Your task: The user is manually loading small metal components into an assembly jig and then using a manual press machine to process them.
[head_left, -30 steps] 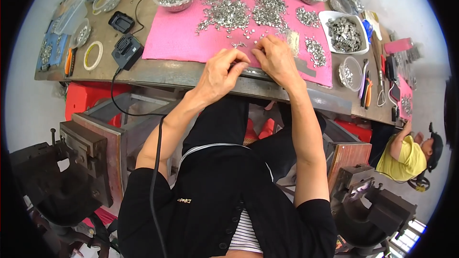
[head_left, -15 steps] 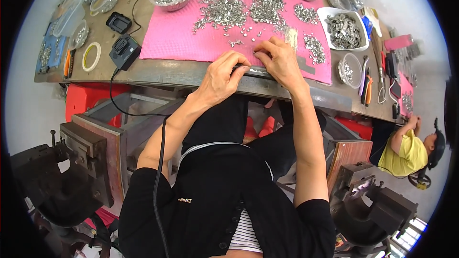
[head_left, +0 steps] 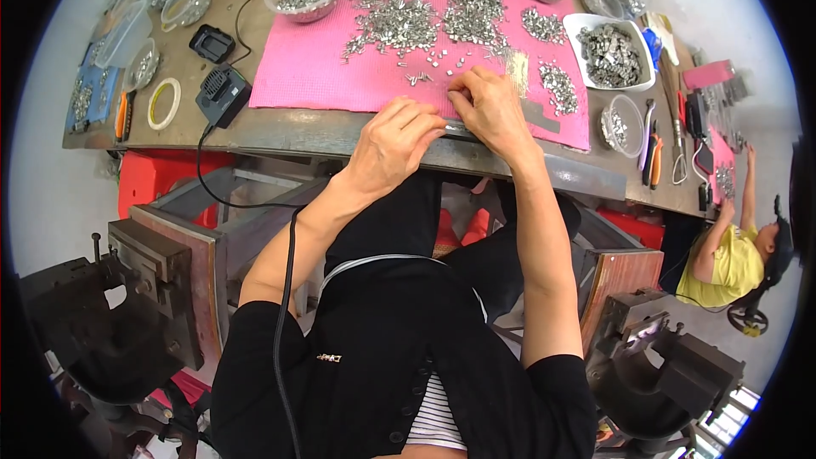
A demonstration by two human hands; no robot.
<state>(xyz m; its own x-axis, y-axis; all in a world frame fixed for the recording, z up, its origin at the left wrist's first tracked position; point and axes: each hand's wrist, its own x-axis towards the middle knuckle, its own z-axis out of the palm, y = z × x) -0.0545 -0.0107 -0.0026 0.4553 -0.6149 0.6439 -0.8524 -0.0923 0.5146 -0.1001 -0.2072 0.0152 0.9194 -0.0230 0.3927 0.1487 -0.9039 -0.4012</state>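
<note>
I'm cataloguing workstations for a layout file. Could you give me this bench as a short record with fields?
Surface: pink mat on a bench
Loose parts: heaps of small metal pieces on the mat
Left hand: fingers bunched at the mat's near edge; anything held is hidden
Right hand: fingers curled, close beside the left hand; contents hidden
Right side: white tray full of metal pieces; orange-handled tool
Left side: black box-shaped device with a cable; pale ring
Nearby: person in a yellow top
</note>
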